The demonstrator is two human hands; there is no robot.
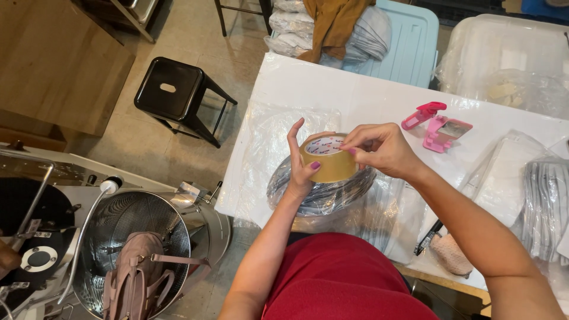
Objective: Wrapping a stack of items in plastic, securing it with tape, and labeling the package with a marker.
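Note:
My left hand [301, 161] grips a roll of tan packing tape [329, 166] from the left side, thumb on its outer face. My right hand [379, 148] pinches at the roll's upper right rim with its fingertips. The roll is held just above a clear plastic bag of grey striped fabric [323, 192] lying on the white table [332, 89]. A pink tape dispenser [437, 125] lies on the table to the right, beyond my right hand.
More bagged striped garments [545, 201] lie at the right. A clear plastic bin [504, 53] and a light blue lid [409, 41] stand at the back. A black stool [172, 92] is at left; a steel tub [136, 237] holds a pink bag [139, 266].

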